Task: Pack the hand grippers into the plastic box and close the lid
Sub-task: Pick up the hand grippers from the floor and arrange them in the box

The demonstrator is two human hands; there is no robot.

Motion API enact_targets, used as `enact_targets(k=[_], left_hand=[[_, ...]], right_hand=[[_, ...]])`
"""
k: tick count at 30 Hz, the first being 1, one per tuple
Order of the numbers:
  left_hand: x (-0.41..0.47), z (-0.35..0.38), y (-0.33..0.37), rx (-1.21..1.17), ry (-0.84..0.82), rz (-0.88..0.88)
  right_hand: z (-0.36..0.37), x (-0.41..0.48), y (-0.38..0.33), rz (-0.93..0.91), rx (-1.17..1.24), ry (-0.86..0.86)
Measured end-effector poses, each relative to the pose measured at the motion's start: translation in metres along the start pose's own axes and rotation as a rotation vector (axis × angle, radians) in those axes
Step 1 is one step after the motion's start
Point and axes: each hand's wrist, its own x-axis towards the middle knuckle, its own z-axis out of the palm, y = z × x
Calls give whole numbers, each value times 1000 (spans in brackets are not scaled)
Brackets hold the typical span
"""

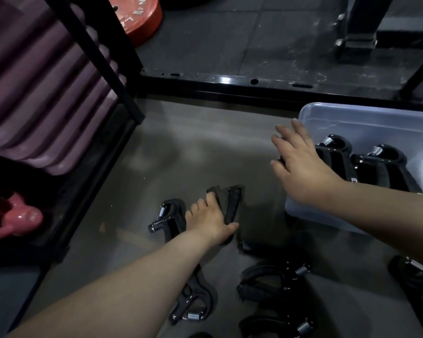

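A clear plastic box [352, 113] stands open at the right of the grey shelf, with two black hand grippers [381, 167] standing inside it. My right hand [303, 167] hovers over the box's left rim with its fingers spread and straight. A dark gripper part shows under those fingers. My left hand [210, 220] grips the handles of a black hand gripper [232, 206] lying on the shelf. Several more grippers lie loose: one beside my left wrist [166, 220], one under my forearm [193, 303], others at the bottom [271, 281] and the right edge [413, 276].
A black rack post [95, 57] and a frame bar [254, 86] bound the shelf at left and back. Purple ribbed mats [34, 93] and a pink kettlebell [17, 215] sit left of the post. A red weight plate [139, 15] lies on the floor beyond.
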Motion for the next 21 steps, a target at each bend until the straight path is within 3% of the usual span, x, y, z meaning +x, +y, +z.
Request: enact_targets(k=[5, 12, 18, 21], left_hand=[[0, 1, 3, -87, 12, -36], [3, 4, 3, -32, 66, -17], [4, -4, 6, 10, 255, -50], [5, -14, 13, -200, 382, -40]], right_hand=[[0, -1, 0, -12, 0, 2], [1, -1, 1, -25, -4, 16], [2, -2, 2, -40, -10, 36], [1, -2, 1, -38, -8, 31]])
